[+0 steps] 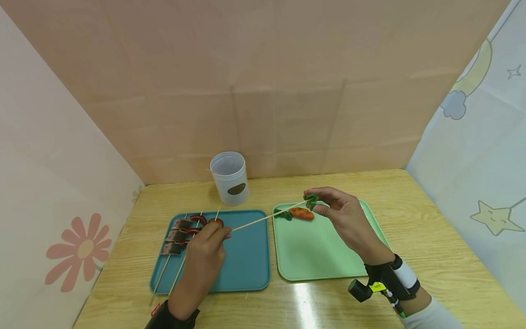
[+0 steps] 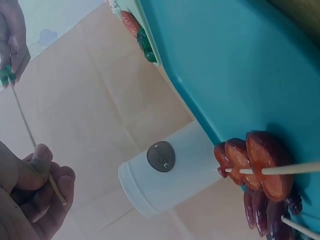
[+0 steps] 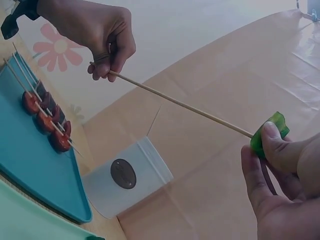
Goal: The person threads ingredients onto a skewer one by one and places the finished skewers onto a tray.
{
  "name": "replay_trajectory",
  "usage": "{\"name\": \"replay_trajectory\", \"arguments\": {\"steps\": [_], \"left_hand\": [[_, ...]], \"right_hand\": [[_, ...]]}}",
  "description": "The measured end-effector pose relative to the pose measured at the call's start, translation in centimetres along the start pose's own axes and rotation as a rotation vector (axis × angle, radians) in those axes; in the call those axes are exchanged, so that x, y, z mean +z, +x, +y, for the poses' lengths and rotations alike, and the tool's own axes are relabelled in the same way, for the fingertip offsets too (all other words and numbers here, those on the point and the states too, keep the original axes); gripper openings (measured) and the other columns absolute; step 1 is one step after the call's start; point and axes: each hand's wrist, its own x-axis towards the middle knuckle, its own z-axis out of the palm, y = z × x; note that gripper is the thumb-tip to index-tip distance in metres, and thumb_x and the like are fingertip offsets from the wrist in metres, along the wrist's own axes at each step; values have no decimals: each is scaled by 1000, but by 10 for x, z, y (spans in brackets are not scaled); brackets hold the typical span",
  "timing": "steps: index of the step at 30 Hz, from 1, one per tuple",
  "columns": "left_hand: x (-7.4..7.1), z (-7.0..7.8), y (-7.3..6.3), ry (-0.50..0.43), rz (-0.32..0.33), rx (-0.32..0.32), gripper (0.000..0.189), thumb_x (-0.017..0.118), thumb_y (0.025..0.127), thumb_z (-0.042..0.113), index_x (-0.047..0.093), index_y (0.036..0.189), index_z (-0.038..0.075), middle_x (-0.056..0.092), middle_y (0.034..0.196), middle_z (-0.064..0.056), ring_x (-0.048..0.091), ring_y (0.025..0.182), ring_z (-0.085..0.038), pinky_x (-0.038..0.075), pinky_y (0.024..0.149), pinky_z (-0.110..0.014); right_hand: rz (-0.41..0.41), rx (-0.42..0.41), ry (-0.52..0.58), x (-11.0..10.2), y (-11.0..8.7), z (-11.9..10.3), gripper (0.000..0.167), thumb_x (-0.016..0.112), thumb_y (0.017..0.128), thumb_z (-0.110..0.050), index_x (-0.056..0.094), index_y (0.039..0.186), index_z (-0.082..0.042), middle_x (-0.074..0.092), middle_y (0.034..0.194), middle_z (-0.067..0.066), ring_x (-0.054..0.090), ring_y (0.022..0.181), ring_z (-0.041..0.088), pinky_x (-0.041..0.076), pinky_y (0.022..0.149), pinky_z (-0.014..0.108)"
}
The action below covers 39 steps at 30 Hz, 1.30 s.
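My left hand [image 1: 204,258] pinches a thin wooden skewer [image 1: 263,220] near one end, above the blue tray [image 1: 246,256]. At the skewer's other end, my right hand [image 1: 347,221] holds a curved green vegetable-like piece [image 3: 269,134] between thumb and fingers. The stick's tip meets this piece; whether it passes through cannot be seen. Beneath the right hand is a light green tray [image 1: 316,260], bearing an orange, carrot-like piece [image 1: 302,214] and another green piece [image 1: 284,215]. Loaded skewers lie on the blue tray, one with red-orange slices [image 2: 270,167], partly hidden by my left hand in the head view.
Behind the blue tray stands a translucent white cup [image 1: 229,180] with a dark oval label; a thin stick pokes out of it. Other skewers carry dark grey-pink pieces [image 1: 176,236] and dark red ones [image 2: 260,210]. A brown-papered wall [image 1: 287,114] closes off the table's back.
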Motion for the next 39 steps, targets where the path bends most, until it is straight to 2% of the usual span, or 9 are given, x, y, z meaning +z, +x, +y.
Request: {"name": "replay_trajectory", "arguments": {"steps": [12, 21, 28, 39], "left_hand": [[0, 5, 1, 21, 11, -19, 28, 78, 68, -25, 77, 83, -1, 61, 80, -8, 65, 67, -18, 55, 53, -28], [2, 6, 2, 53, 38, 23, 29, 77, 67, -26, 77, 82, -1, 60, 79, -8, 63, 64, -19, 54, 51, -28], [3, 8, 2, 72, 59, 35, 33, 75, 66, -28, 76, 83, 0, 60, 78, -8, 62, 63, -19, 52, 50, -30], [3, 10, 3, 46, 59, 28, 32, 74, 67, -27, 77, 84, 0, 58, 77, -7, 59, 61, -17, 50, 50, -28]], "right_hand": [[6, -52, 76, 2, -5, 1, 33, 62, 99, 0, 63, 132, 3, 70, 126, -7, 66, 117, 7, 54, 99, 19], [33, -55, 87, 3, -6, -3, 35, 66, 97, 2, 63, 132, 3, 70, 128, -8, 65, 121, 8, 54, 101, 22], [39, -62, 145, 5, -6, -7, 36, 67, 95, 4, 66, 130, 1, 71, 127, -6, 66, 121, 9, 55, 101, 24], [46, -78, 101, 3, -6, -5, 35, 69, 93, 5, 68, 127, 2, 72, 124, -7, 68, 116, 8, 58, 93, 23]]}}
